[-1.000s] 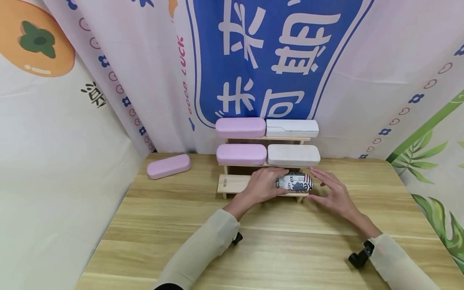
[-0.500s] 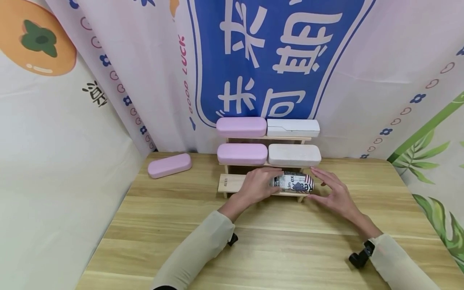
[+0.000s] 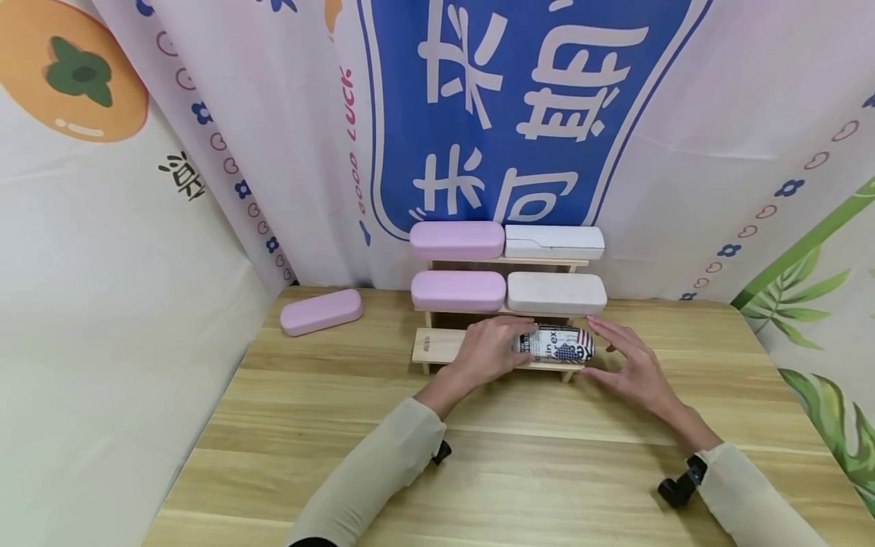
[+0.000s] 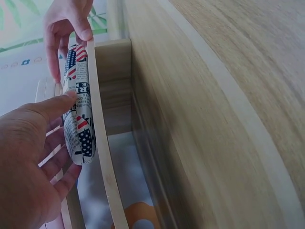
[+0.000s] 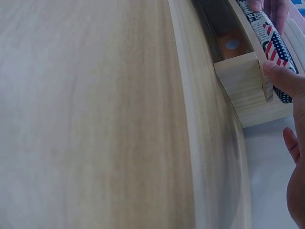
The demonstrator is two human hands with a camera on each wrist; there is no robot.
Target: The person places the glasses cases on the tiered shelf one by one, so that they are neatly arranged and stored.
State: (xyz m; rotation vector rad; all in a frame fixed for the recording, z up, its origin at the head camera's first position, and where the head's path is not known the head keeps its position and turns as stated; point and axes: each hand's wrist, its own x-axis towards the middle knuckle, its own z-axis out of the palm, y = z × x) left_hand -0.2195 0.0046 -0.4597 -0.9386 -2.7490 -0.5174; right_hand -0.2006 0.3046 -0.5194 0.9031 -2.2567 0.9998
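Note:
A glasses case (image 3: 557, 343) with a newspaper-and-flag print lies on the right part of the lowest tier of a wooden stepped rack (image 3: 437, 346). My left hand (image 3: 488, 351) grips its left end; in the left wrist view the thumb (image 4: 70, 95) lies on the near side, with fingers curving behind. At the rack's right end is my right hand (image 3: 630, 372), fingers spread and gently bent. The right wrist view has its thumb (image 5: 281, 75) at the tier's front corner, beside the case's end.
Pink (image 3: 458, 291) and white (image 3: 557, 293) glasses cases sit on the middle tier. Above them are another pink case (image 3: 456, 240) and a white flap case (image 3: 554, 241). One more pink case (image 3: 321, 312) lies on the table (image 3: 519, 486) at left. A printed curtain (image 3: 656, 182) hangs behind.
My left hand has shifted slightly left along the printed case, uncovering more of its print. The right hand stays at the rack's right end, and the case looks unmoved on the tier.

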